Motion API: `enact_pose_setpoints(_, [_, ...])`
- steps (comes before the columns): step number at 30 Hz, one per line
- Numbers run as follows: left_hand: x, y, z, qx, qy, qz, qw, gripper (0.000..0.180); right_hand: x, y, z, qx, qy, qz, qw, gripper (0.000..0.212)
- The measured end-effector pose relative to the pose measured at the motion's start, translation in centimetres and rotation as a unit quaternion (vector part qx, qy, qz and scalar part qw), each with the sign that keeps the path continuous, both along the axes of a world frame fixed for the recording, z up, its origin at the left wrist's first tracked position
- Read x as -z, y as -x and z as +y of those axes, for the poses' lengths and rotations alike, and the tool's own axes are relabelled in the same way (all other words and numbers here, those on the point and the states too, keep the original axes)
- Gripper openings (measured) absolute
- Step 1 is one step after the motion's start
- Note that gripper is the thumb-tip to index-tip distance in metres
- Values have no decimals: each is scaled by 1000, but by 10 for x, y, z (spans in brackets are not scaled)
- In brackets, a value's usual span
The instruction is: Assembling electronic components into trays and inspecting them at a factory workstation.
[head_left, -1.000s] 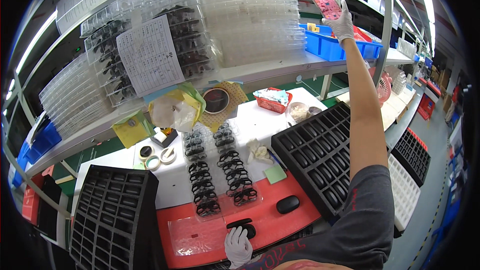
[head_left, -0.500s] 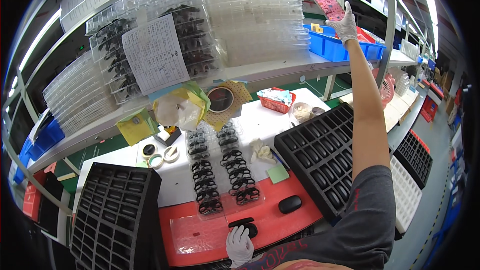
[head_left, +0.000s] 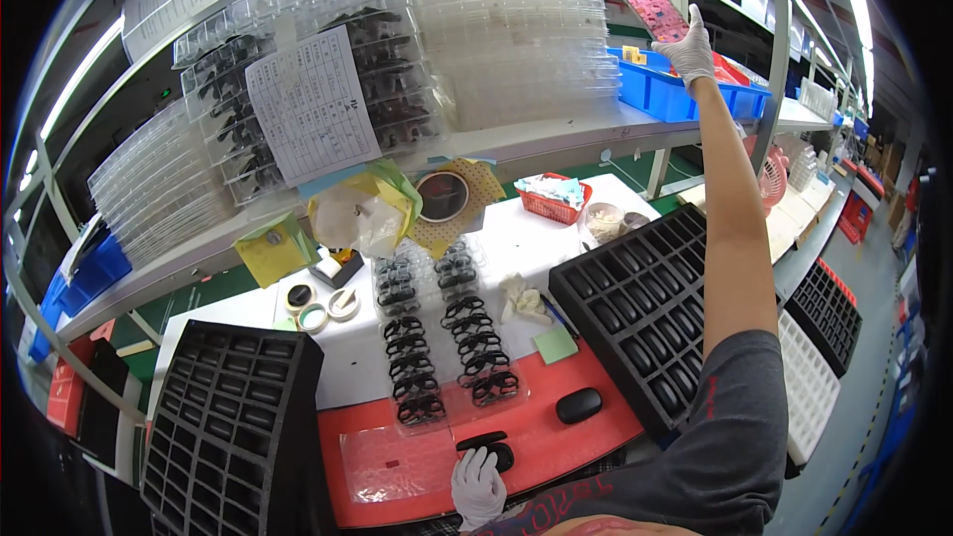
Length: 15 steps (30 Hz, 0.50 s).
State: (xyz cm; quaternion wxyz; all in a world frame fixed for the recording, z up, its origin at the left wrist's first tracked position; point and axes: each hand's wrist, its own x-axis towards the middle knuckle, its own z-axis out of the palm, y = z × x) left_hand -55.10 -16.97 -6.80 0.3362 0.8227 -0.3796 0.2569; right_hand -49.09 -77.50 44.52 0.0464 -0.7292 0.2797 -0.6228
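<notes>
My right hand (head_left: 692,55), in a white glove, is raised at the upper right over the blue bin. It grips a phone (head_left: 656,11) that shows a pink patterned face. At the front edge of the red mat (head_left: 586,452), my gloved left hand (head_left: 478,492) has its fingers closed on a small black case (head_left: 503,457) with its lid raised. Part of that case is hidden by the fingers. A closed black oval case (head_left: 579,405) lies to its right. Beyond is a clear tray (head_left: 437,399) holding two columns of black looped parts. Clear plastic sheeting (head_left: 382,467) lies left of my left hand.
Black compartment trays (head_left: 635,337) of dark cases flank the mat, another black tray (head_left: 228,417) tilting at left. Tape rolls (head_left: 312,318), a green pad (head_left: 555,344) and a red basket (head_left: 552,201) lie behind. A shelf bears stacked clear trays (head_left: 516,40) and a blue bin (head_left: 655,92).
The whole view has shifted very slightly. Both hands keep their places and holds, the phone still up at the right and the left hand on the small case.
</notes>
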Motion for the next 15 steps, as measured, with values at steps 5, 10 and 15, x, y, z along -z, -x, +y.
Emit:
enact_pose_setpoints(5, [-1, 1, -1, -2, -3, -2, 1000, 38, 2, -3, -3, -9, -3, 1, 1000, 119])
enact_pose_setpoints(10, [-1, -1, -2, 3, -2, -9, 1000, 38, -2, 0, -23, -26, -27, 37, 999, 103])
enact_pose_setpoints(15, [-5, -1, 3, -19, 0, -4, 1000, 40, -7, -9, 5, -20, -169, 126, 977, 87])
